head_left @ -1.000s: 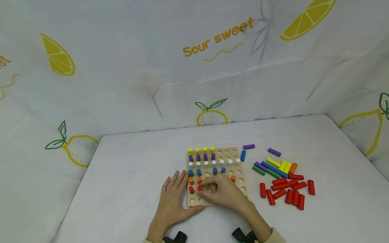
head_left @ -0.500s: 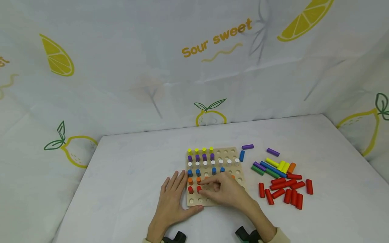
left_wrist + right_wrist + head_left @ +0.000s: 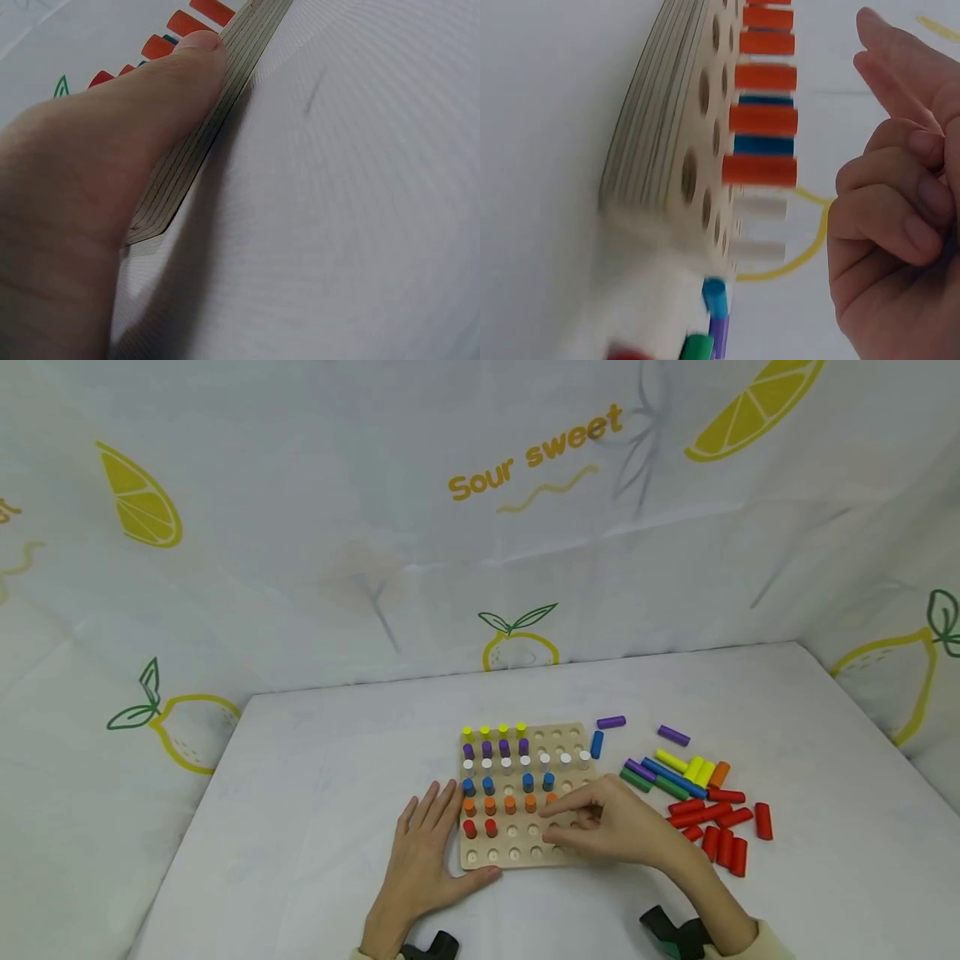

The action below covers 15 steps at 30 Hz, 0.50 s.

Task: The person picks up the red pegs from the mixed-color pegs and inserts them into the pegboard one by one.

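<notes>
A wooden pegboard point(image 3: 525, 858) lies on the white table with rows of upright pegs in its holes. Two red pegs point(image 3: 491, 828) stand at the left of the row nearest me that bears pegs, in front of orange, blue, white, purple and yellow rows. My left hand point(image 3: 427, 860) rests against the board's left side, fingers straight, its thumb at the front edge; in the left wrist view the thumb point(image 3: 180, 82) touches that edge. Over the right part of the board hovers my right hand point(image 3: 611, 822), thumb and index finger apart and holding nothing, the other fingers curled.
Loose red pegs point(image 3: 738, 857) lie in a pile right of the board. Behind them are yellow, orange, green, blue and purple pegs, with a blue peg point(image 3: 597, 744) close beside the board. A white lemon-print cloth point(image 3: 337, 568) hangs behind the table.
My right hand has let go of the second red peg, which stands in its hole, and has moved right across the board. The left hand has stayed in place.
</notes>
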{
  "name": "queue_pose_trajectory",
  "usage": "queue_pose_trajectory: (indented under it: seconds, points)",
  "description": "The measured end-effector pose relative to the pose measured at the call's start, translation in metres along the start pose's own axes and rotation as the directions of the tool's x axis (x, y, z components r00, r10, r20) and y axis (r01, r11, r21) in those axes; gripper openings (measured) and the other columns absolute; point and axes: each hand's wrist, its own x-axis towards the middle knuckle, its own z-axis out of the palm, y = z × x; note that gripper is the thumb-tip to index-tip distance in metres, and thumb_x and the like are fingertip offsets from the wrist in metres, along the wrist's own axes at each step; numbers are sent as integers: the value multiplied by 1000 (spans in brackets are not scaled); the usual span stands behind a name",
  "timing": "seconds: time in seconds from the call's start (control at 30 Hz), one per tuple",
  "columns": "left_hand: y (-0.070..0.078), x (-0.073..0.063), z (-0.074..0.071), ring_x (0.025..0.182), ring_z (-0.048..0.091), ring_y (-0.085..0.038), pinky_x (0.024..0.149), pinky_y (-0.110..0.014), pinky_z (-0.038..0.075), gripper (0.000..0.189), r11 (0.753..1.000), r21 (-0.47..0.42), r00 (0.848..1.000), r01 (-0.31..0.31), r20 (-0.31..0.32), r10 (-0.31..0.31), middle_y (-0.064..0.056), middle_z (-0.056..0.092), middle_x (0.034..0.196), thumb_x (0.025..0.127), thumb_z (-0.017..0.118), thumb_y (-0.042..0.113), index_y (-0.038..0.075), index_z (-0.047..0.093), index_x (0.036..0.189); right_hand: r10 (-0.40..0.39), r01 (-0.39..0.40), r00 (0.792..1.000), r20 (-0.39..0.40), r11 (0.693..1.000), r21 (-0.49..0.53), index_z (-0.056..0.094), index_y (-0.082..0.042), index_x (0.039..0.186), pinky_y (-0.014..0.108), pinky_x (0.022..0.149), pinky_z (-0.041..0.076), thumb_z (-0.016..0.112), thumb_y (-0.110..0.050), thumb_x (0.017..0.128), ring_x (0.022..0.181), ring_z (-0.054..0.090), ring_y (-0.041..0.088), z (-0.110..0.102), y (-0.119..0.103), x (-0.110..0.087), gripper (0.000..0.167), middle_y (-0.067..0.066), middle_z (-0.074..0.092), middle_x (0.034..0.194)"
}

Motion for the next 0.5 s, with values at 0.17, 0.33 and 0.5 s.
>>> queue_pose_trajectory:
  seconds: [0.17, 0.33, 0.5]
  points:
    - [1, 0, -1, 154, 35, -30, 124, -57, 30, 112, 1000, 0, 1000, 2, 0, -2, -4, 42, 164, 72, 64, 84, 15, 42, 157, 37, -36, 999, 32, 999, -17, 83, -15, 102, 17, 45, 32, 83, -32, 85, 50, 35, -3, -15, 10, -15, 24, -15, 34, 54]
    - [1, 0, -1, 154, 35, -30, 124, -57, 30, 112, 1000, -3, 1000, 3, 0, -3, -3, 42, 164, 72, 64, 85, 15, 42, 157, 73, -73, 996, 58, 997, -1, 83, -15, 103, 18, 45, 32, 84, -29, 84, 49, 35, -1, -28, 21, -28, 24, -11, 34, 53]
    - [1, 0, -1, 154, 35, -30, 123, -57, 30, 112, 1000, -4, 1000, 2, -2, -2, -3, 42, 164, 72, 64, 85, 15, 42, 157, 73, -74, 994, 79, 997, 20, 82, -13, 104, 19, 43, 31, 84, -26, 84, 48, 34, -1, -41, 35, -39, 24, -2, 34, 52]
